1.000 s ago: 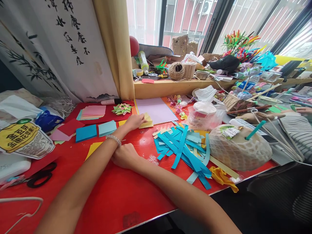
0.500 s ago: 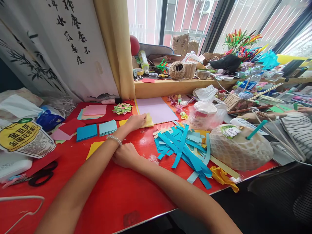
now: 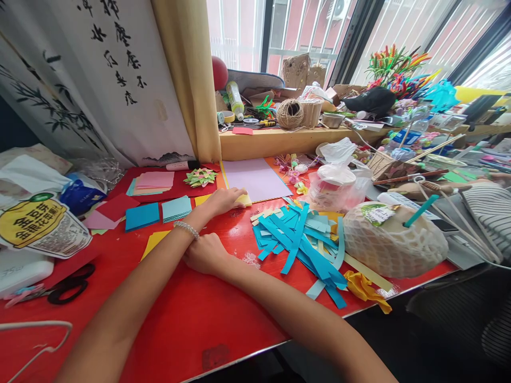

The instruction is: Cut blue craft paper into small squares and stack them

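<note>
My left hand (image 3: pixel 228 200) reaches across with its fingers laid out over pale yellow paper (image 3: pixel 246 200), pressing on it from above. A bead bracelet is on that wrist. Deeper yellow paper (image 3: pixel 202 200) peeks out left of the hand. Below, my right hand (image 3: pixel 206 255) rests on the table with fingers curled; the left forearm crosses over them, so what they hold, if anything, is hidden. Another yellow sheet (image 3: pixel 155 243) shows beyond that forearm. Near my hands lie stacks of light blue squares (image 3: pixel 176 208) and darker blue squares (image 3: pixel 142 217).
Blue paper strips (image 3: pixel 295 239) pile up right of my hands, before a netted coconut (image 3: pixel 393 242) with a straw. Lilac sheets (image 3: pixel 255 180) lie behind. Black-handled scissors (image 3: pixel 72 284) are at left. A folded paper ornament (image 3: pixel 200 178) sits at the back. A striped sleeve (image 3: pixel 489 218) shows at right.
My left hand has gone from a bunched grip to a flatter, more stretched shape over the pale yellow paper. My right hand stays in place.
</note>
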The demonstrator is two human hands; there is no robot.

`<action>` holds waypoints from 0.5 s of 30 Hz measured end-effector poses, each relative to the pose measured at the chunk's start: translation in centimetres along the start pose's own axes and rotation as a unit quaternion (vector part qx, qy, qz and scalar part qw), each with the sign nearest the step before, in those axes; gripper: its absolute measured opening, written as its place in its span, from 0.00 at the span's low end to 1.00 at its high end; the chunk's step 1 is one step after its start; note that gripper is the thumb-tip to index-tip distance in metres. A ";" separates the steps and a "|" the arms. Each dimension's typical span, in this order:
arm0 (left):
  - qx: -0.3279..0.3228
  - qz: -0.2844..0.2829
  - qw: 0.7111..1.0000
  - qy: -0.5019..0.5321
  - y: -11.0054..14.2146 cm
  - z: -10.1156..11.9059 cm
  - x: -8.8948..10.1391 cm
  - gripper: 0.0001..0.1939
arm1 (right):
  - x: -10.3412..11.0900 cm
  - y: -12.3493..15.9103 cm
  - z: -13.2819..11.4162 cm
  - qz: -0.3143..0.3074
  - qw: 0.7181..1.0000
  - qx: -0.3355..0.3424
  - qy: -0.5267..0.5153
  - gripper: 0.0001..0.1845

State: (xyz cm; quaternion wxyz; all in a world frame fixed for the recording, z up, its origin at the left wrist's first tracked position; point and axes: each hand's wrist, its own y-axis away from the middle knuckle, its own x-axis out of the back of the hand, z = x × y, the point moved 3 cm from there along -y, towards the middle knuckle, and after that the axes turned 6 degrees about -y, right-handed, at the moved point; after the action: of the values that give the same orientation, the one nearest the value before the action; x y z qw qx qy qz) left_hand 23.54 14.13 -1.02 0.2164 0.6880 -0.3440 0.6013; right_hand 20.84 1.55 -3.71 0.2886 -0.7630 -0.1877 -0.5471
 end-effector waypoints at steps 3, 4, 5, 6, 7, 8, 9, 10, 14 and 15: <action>0.000 0.000 1.000 0.002 0.1 -0.2 -0.1 0.22 | 0.0 0.0 0.0 0.006 1.000 0.005 0.003 0.16; 0.001 0.000 1.000 0.003 0.2 -0.3 -0.1 0.22 | 0.0 0.0 0.0 0.003 1.000 0.006 0.003 0.16; 0.003 0.000 1.000 0.003 0.2 -0.3 -0.1 0.22 | 0.0 0.0 0.0 -0.003 1.000 0.006 0.003 0.17; 0.005 -0.001 1.000 0.004 0.1 -0.4 -0.2 0.22 | 0.0 0.0 0.0 -0.008 1.000 0.005 0.004 0.17; 0.008 -0.003 1.000 0.004 0.1 -0.5 -0.2 0.22 | 0.0 0.0 0.0 -0.012 1.000 0.003 0.004 0.17; 0.010 -0.004 1.000 0.004 0.1 -0.5 -0.3 0.22 | 0.0 0.0 0.0 -0.014 1.000 0.001 0.005 0.17; 0.013 -0.006 1.000 0.004 0.0 -0.5 -0.3 0.21 | 0.0 0.0 0.0 -0.015 1.000 0.000 0.006 0.17; 0.015 -0.007 1.000 0.004 0.0 -0.5 -0.4 0.21 | 0.0 0.0 0.0 -0.016 1.000 0.000 0.006 0.17; 0.013 0.001 1.000 0.002 0.2 -0.2 -0.1 0.23 | 0.0 0.0 0.0 -0.020 1.000 0.004 0.007 0.17; 0.006 0.002 1.000 0.002 0.3 0.0 0.0 0.24 | -0.1 0.0 0.0 -0.020 1.000 0.006 0.006 0.17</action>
State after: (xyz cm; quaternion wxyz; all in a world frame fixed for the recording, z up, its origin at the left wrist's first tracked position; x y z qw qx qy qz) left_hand 23.29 13.97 -1.07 0.2122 0.6871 -0.3413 0.6052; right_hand 20.84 1.56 -3.77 0.2832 -0.7542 -0.2041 -0.5562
